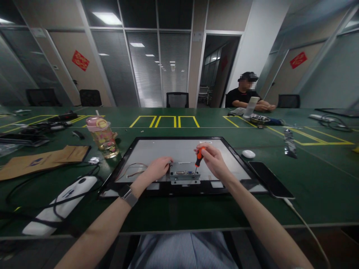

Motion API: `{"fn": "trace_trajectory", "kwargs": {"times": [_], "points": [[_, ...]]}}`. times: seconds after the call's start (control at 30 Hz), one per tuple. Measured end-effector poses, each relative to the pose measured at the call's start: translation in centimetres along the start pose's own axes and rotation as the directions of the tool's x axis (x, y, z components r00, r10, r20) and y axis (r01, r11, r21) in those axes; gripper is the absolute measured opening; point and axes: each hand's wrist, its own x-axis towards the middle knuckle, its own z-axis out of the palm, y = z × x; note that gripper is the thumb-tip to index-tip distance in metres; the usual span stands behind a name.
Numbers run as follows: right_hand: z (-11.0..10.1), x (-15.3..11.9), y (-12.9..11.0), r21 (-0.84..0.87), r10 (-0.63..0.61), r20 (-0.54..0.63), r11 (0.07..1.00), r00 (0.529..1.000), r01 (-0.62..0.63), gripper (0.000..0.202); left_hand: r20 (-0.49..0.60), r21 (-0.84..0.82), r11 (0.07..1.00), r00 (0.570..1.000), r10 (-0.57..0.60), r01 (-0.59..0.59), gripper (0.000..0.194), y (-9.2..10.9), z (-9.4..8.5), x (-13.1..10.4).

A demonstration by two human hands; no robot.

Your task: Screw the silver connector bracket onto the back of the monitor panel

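A flat panel (151, 149) with a black frame lies back side up on the green table. Near its front edge sits a metal bracket box (182, 167) with connector ports facing me. My right hand (214, 160) is closed around an orange and black screwdriver (199, 157), whose tip points down at the right part of the bracket's front. At the bracket's left end, my left hand (159, 168) rests with bent fingers against it; what the fingertips hold, if anything, is hidden. Thin wires (134, 165) lie on the panel left of that hand.
On the left are a pink-lidded bottle (102, 136), a brown paper bag (42, 160) and a white power strip (60, 205) with black cables. A plugged-in phone (270, 179) and a white mouse (248, 154) lie on the right. Across the table sits a person (238, 96).
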Motion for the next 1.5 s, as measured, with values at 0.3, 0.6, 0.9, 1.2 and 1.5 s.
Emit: {"fn": "trace_trajectory", "kwargs": {"times": [0.3, 0.6, 0.9, 1.2, 1.5], "points": [[-0.08, 0.15, -0.03, 0.074, -0.016, 0.026, 0.997, 1.000, 0.014, 0.020, -0.007, 0.007, 1.000, 1.000, 0.015, -0.015, 0.031, -0.12, 0.16, 0.07], [0.11, 0.07, -0.74, 0.135, 0.019, 0.089, 0.990, 0.996, -0.031, 0.023, -0.014, -0.003, 1.000, 1.000, 0.017, -0.017, 0.031, -0.23, 0.18, 0.00], [-0.12, 0.10, -0.35, 0.043, 0.045, 0.027, 0.998, 0.999, -0.046, 0.028, -0.002, 0.008, 1.000, 1.000, -0.005, 0.005, 0.031, 0.11, -0.16, -0.07], [-0.25, 0.09, -0.23, 0.010, 0.018, 0.011, 1.000, 1.000, -0.018, 0.027, -0.002, -0.002, 1.000, 1.000, 0.008, -0.008, 0.032, 0.06, -0.11, -0.05], [-0.16, 0.12, -0.27, 0.031, -0.027, 0.016, 0.999, 1.000, 0.027, 0.024, -0.006, 0.006, 1.000, 1.000, 0.011, -0.011, 0.032, -0.21, 0.19, 0.00]]}}
